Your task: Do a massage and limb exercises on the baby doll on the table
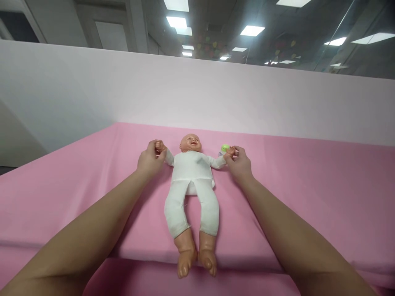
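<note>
A bald, white-clad doll (191, 166) lies face-up, toes (184, 270) past the bench's front edge (148, 259), pink cloth (308, 201) spreading either side; left hand (150, 160) and right hand (240, 164) grasp its hands (231, 151).

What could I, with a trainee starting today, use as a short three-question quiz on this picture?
1. Which part of the doll does the person's left hand hold: A, a foot; B, a doll hand; C, the head?
2. True or false: the doll lies face down.
3. Fill in the colour: the small item just beyond the person's right hand shows a bright ____ part.

Key:
1. B.
2. False; it lies face up on the pink cover.
3. Green.
</note>
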Tool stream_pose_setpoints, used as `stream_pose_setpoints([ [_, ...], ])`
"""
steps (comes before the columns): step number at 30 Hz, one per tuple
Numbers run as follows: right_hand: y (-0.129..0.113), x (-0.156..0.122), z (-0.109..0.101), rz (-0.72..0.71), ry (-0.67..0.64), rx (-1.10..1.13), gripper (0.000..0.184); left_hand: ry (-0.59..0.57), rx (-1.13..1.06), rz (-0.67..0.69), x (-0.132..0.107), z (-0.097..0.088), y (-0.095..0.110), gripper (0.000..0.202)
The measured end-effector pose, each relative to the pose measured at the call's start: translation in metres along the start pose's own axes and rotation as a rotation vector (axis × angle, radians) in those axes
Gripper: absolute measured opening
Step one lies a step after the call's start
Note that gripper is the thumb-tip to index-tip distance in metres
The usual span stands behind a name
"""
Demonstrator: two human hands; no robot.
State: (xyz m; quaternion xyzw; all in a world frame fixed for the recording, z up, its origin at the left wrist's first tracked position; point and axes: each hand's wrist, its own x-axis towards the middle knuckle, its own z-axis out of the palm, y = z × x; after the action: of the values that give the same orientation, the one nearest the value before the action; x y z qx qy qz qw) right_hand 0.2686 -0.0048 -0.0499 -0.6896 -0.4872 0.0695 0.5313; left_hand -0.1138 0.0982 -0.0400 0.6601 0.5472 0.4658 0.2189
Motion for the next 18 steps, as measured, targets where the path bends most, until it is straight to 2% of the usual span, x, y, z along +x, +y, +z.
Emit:
stream_pose_setpoints([
  [4, -0.031, -0.024, 0.009, -0.279, -0.240, -0.052, 0.047, -0.216, 0.227, 0.305, -0.020, 0.011, 0.024, 0.030],
  [7, -0.038, -0.035, 0.015, -0.437, -0.404, -0.150, 0.044, -0.376, 0.279, 0.396, -0.026, 0.019, 0.032, 0.024],
  [10, -0.037, -0.037, 0.019, -0.577, -0.503, -0.226, 0.050, -0.495, 0.254, 0.423, -0.026, 0.020, 0.034, 0.031],
  [14, -0.036, -0.035, 0.021, -0.630, -0.590, -0.303, 0.055, -0.516, 0.178, 0.426, -0.022, 0.019, 0.032, 0.039],
  [18, -0.038, -0.037, 0.021, -0.620, -0.565, -0.290, 0.057, -0.501, 0.255, 0.515, -0.023, 0.019, 0.029, 0.034],
])
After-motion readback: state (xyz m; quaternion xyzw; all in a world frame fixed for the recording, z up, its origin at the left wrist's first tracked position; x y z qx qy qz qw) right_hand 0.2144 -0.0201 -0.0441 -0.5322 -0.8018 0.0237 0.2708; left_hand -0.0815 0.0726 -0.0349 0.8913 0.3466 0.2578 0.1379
